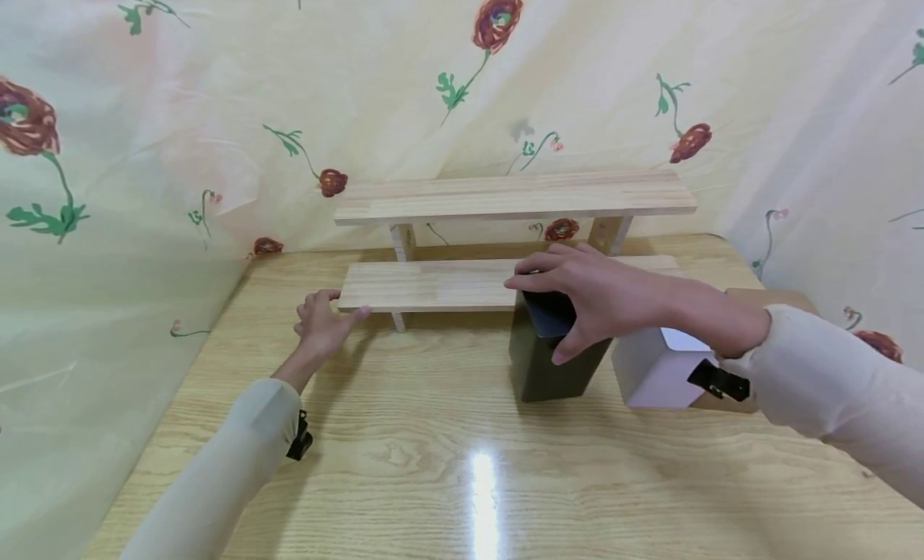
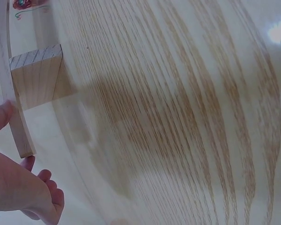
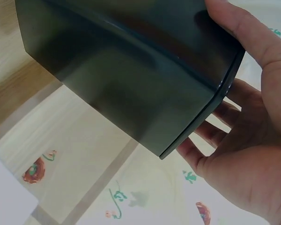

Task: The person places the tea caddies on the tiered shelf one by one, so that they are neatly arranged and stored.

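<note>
A two-tier wooden shelf [image 1: 426,286] stands against the back of the table. At the left end of its lower board is my left hand [image 1: 322,326], thumb on the front edge and fingers around the corner; the left wrist view shows the board end [image 2: 22,136] between thumb and fingers. My right hand [image 1: 602,299] grips a tall black box [image 1: 552,367] from above, in front of the shelf's right half. In the right wrist view, the thumb lies on one side of the black box [image 3: 122,70] and the fingers on another. Whether its base touches the table cannot be told.
Just right of the black box stands a white box [image 1: 657,375], partly under the right forearm. A brown board or carton [image 1: 780,298] shows behind that forearm. Flower-patterned sheeting [image 1: 390,87] hangs behind and at both sides of the wood-grain table [image 1: 404,432].
</note>
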{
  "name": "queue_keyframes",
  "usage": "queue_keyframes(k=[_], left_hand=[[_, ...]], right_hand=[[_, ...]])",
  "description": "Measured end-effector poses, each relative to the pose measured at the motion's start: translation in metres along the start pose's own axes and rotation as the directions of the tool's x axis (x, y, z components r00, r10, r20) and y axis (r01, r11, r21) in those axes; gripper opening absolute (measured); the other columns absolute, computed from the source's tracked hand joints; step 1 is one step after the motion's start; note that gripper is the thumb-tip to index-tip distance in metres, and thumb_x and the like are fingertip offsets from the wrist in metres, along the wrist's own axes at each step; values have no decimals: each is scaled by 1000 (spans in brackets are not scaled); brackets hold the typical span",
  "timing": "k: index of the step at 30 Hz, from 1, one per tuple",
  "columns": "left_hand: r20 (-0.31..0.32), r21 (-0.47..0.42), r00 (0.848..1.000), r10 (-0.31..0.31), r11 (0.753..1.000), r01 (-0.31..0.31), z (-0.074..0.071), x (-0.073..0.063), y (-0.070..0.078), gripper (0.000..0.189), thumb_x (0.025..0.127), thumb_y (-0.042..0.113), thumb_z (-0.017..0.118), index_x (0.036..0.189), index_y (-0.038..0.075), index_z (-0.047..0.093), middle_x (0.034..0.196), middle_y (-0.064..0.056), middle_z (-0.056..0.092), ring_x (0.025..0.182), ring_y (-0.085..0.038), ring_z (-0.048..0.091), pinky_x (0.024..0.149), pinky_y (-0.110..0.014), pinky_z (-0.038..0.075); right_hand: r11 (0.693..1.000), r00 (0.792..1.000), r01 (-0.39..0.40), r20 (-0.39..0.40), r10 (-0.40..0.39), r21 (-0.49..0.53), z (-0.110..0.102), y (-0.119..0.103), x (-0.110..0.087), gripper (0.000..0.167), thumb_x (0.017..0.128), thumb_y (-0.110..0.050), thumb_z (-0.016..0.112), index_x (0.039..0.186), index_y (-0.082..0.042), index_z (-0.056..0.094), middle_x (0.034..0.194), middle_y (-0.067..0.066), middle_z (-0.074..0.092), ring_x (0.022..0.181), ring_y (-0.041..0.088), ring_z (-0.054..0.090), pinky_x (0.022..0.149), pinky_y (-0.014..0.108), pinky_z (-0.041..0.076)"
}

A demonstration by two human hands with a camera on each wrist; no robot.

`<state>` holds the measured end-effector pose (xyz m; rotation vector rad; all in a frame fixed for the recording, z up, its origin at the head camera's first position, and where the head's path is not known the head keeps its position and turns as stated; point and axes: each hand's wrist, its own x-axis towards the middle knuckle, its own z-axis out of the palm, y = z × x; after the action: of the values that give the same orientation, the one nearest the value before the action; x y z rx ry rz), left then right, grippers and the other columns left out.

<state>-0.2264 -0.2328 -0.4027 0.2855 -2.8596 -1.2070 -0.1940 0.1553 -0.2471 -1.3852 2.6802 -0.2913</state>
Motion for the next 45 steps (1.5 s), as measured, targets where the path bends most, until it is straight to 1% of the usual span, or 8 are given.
queue_keyframes(k=[8,14,22,26,31,36,41,45], left_hand=[[6,-14,1000,-3,1000,3,3,0,-2,78,89,45,66,140,-4,34,143,-26,28,131,-43,20,101,-61,14],[-2,-11,1000,0,1000,0,3,-1,-3,78,89,45,67,141,-3,34,144,-26,28,131,-42,20,101,-61,15],[-3,-5,1000,12,1000,-12,2,-3,-4,78,89,44,67,141,-4,34,144,-26,29,131,-43,21,101,-62,14],[-1,-9,1000,9,1000,-9,2,-3,-5,77,89,43,67,141,-4,34,144,-26,29,131,-42,21,102,-61,14],[-5,-5,1000,11,1000,-11,3,-4,-4,77,89,43,67,140,-4,34,143,-25,30,130,-42,22,101,-61,15],[-5,-6,1000,9,1000,-9,3,-5,-4,77,89,44,67,140,-5,34,143,-26,30,130,-43,22,101,-62,15],[-6,-6,1000,27,1000,-27,4,-5,-6,78,89,44,66,141,-5,33,143,-27,29,130,-43,21,101,-62,15],[-17,-9,999,39,999,-39,5,-4,-10,80,88,47,67,140,-4,34,143,-26,29,130,-43,21,101,-61,15]], right_hand=[[1000,1000,-2,9,2,9,-5,-7,8,89,64,-37,89,141,-13,50,142,9,45,127,30,40,91,49,37],[1000,1000,-5,2,6,-17,-6,-11,15,90,63,-39,89,140,-12,50,140,9,45,124,28,41,94,50,33],[999,999,37,-2,-37,-35,-14,-19,29,91,63,-42,88,141,-13,50,135,8,48,118,30,44,89,47,33],[997,998,67,-3,-67,-28,-19,-25,39,90,63,-41,88,141,-13,50,133,7,48,120,29,44,92,50,32],[997,997,73,16,-72,-30,-26,-33,53,90,64,-40,88,141,-13,50,135,8,47,125,29,40,98,56,29],[997,998,62,36,-61,-39,-30,-37,67,90,64,-40,88,141,-14,49,137,8,46,125,28,39,96,51,29],[998,998,62,12,-61,-33,-34,-37,79,91,64,-39,87,142,-13,49,137,10,46,122,27,39,91,48,29],[998,999,53,12,-53,-21,-33,-37,91,92,65,-39,87,143,-12,46,140,12,43,125,28,37,92,48,28]])
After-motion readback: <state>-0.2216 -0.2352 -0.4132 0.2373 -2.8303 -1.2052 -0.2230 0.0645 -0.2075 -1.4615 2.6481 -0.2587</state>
